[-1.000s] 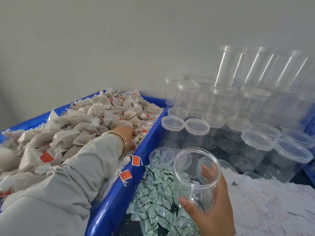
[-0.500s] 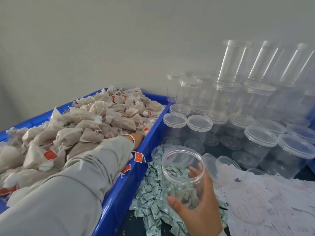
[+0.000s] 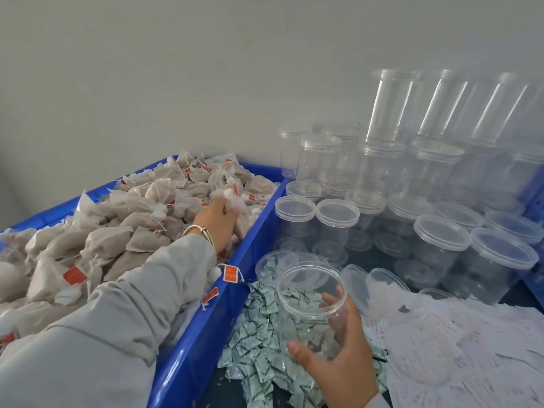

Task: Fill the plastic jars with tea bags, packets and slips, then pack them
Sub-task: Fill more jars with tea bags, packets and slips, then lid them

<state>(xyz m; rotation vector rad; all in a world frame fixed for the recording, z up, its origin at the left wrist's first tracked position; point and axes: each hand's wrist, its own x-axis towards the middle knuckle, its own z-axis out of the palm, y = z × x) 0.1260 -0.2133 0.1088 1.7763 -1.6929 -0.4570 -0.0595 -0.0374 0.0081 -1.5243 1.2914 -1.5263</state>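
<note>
A blue bin [image 3: 206, 343] on the left is heaped with beige tea bags [image 3: 141, 219] carrying small orange tags. My left hand [image 3: 219, 220] reaches into the heap near the bin's right wall and grips a white-topped tea bag [image 3: 235, 201]. My right hand [image 3: 338, 357] holds an open clear plastic jar [image 3: 310, 301] upright, low in the middle, fingers wrapped round its side. Nothing lies inside the jar. Under and around it lies a pile of small green-and-white packets [image 3: 259, 348]. White printed slips [image 3: 447, 348] spread over the lower right.
Many clear lidded jars [image 3: 441, 240] stand stacked at the right against the wall, some tall ones [image 3: 391, 107] on top. Loose clear lids [image 3: 356, 284] lie beside the packets. A plain wall closes the back. A second blue edge [image 3: 537, 195] shows at far right.
My left hand has come up out of the heap, gripping a tea bag. My right hand has kept its hold on the open jar, which sits lower and further left in view than a second ago.
</note>
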